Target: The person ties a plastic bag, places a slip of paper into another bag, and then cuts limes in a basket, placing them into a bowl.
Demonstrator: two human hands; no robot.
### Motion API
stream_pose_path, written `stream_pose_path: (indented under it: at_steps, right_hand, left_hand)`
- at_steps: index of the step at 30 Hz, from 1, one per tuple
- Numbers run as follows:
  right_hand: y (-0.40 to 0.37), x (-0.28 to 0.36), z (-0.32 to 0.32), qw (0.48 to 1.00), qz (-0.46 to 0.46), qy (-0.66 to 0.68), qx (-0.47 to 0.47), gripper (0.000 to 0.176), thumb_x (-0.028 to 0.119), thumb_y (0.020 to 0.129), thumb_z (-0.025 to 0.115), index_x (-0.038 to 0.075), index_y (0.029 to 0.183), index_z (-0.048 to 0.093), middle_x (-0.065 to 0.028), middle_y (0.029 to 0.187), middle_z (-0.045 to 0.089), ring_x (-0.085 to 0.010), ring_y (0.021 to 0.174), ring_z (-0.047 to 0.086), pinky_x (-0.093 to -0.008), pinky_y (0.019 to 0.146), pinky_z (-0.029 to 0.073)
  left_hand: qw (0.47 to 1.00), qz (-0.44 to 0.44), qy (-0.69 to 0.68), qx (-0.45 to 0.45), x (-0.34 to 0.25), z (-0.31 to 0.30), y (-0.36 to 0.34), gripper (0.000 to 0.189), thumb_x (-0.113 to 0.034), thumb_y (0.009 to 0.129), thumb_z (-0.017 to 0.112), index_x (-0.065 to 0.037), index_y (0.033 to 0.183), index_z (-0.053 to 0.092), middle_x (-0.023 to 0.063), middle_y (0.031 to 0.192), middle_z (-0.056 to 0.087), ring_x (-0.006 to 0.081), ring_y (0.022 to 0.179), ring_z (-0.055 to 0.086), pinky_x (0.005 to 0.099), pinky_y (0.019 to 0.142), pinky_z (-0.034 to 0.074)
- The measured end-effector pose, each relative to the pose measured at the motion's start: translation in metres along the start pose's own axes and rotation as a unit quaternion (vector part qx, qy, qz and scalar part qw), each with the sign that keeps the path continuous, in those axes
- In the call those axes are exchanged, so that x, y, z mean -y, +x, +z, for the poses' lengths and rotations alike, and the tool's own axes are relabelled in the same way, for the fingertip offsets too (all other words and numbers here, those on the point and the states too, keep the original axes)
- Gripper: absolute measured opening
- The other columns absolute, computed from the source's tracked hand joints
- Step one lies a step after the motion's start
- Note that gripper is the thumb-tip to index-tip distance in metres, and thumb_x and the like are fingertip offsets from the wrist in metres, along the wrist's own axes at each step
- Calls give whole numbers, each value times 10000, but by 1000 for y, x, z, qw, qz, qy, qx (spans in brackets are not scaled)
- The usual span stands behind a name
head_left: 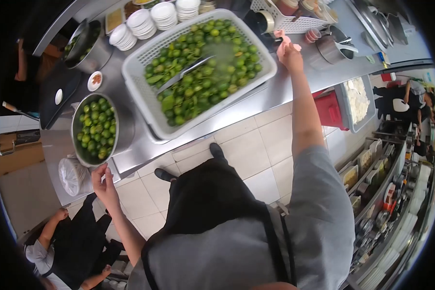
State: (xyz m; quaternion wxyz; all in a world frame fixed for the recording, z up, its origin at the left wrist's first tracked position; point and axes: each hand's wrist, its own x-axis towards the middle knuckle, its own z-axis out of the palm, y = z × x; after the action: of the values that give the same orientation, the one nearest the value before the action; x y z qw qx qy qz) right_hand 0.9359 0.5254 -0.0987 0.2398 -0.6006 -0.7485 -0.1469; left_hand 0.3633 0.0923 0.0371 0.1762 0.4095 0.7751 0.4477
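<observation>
On the steel counter a white perforated basket (135,79) holds green limes (198,94) and some leaves. Across the fruit lies a long metal utensil (186,73), tilted, like a knife or tongs. My right hand (291,59) reaches past the basket's right end, its fingers closed around a pink cloth (281,38). A round metal pot (74,126) of limes stands left of the basket, near the counter's edge. Just below its rim is my left hand (105,186), fingers slightly bent and thumb apart, with nothing seen in it.
Stacked white dishes (140,24) line the back. A small dish of orange bits (95,80) sits behind the pot, a plastic bag (72,176) beside it. Metal containers (331,50) stand at right, a grey tub (367,106) lower down. Another person (75,246) is at lower left.
</observation>
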Motion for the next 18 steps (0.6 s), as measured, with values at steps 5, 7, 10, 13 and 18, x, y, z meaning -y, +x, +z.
stream_pose_path:
  at_steps: [5, 7, 10, 13, 18]
  right_hand:
    - [-19, -84, -56, 990, 116, -19, 71, 197, 241, 837, 496, 95, 904, 609, -134, 985, 626, -379, 783, 607, -444, 707, 497]
    - [-36, -118, -107, 982, 134, -42, 123, 300, 171, 873, 431, 164, 1154, 536, -94, 1060, 608, -357, 789, 618, -436, 705, 496]
    - [-77, -169, -148, 871, 272, -265, 313, 323, 73, 711, 600, 110, 1030, 633, -176, 951, 641, -302, 962, 611, -396, 768, 508]
    - [-73, -152, -182, 791, 406, -282, 360, 201, 61, 697, 588, 78, 880, 669, -147, 985, 641, -289, 937, 623, -357, 801, 501]
    - [-48, -97, -162, 944, 289, -46, 150, 153, 227, 746, 592, 128, 832, 673, -109, 859, 662, -328, 824, 621, -390, 693, 491]
  left_hand:
    - [998, 1, 65, -4, -40, 29, -18, 128, -91, 880, 550, -3, 962, 594, 40, 951, 545, 109, 844, 522, 214, 666, 446]
    - [996, -34, 77, -8, -47, 31, -25, 123, -98, 880, 553, -5, 948, 596, 37, 921, 553, 96, 819, 516, 212, 652, 441]
    - [997, -31, 69, -18, -46, 40, -44, 119, -103, 877, 558, -10, 940, 599, 35, 905, 564, 99, 816, 524, 214, 651, 440]
    - [994, -29, 104, -19, -41, 41, -64, 99, -77, 858, 565, -10, 920, 604, 42, 907, 582, 109, 813, 543, 211, 621, 431]
    - [994, -76, 70, -38, -35, 34, -99, 89, -47, 849, 560, 8, 909, 595, 66, 905, 587, 131, 842, 570, 252, 710, 478]
